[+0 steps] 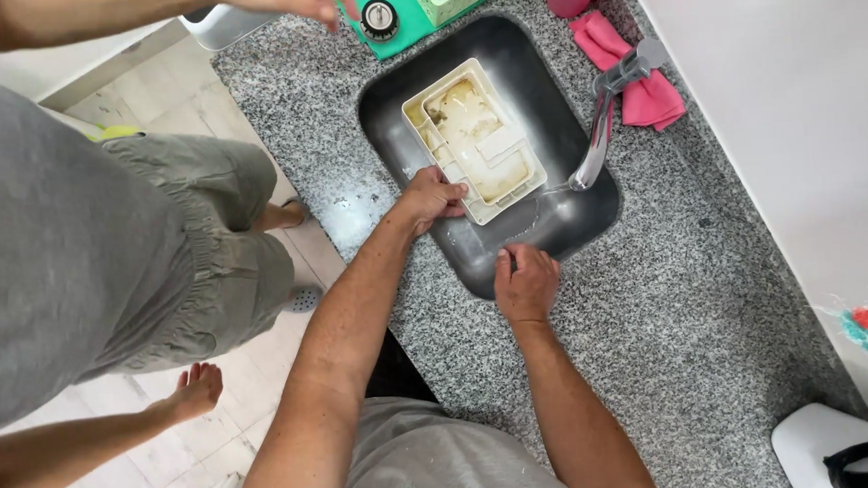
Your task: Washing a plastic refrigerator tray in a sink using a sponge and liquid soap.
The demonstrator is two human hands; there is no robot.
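Down in the dark sink (393, 90), set into the speckled grey table (709, 291), lies a cream plastic tray (473, 140), rectangular, with ridged compartments and brownish grime across its floor. My left hand (430, 197) grips the tray's near corner, fingers curled over its rim. My right hand (525, 281) rests on the sink's near edge, fingers bent over the lip, holding nothing that I can make out. A chrome tap (606, 119) arches over the sink from its far right side, its spout just beside the tray. Behind the tap a pink cloth (631, 69) lies crumpled against the wall. Beyond the sink's far rim sits a teal box (400, 21) with a round black-and-white dial, and a green box just beside it. Left of the sink stands another person (112, 239) in grey.
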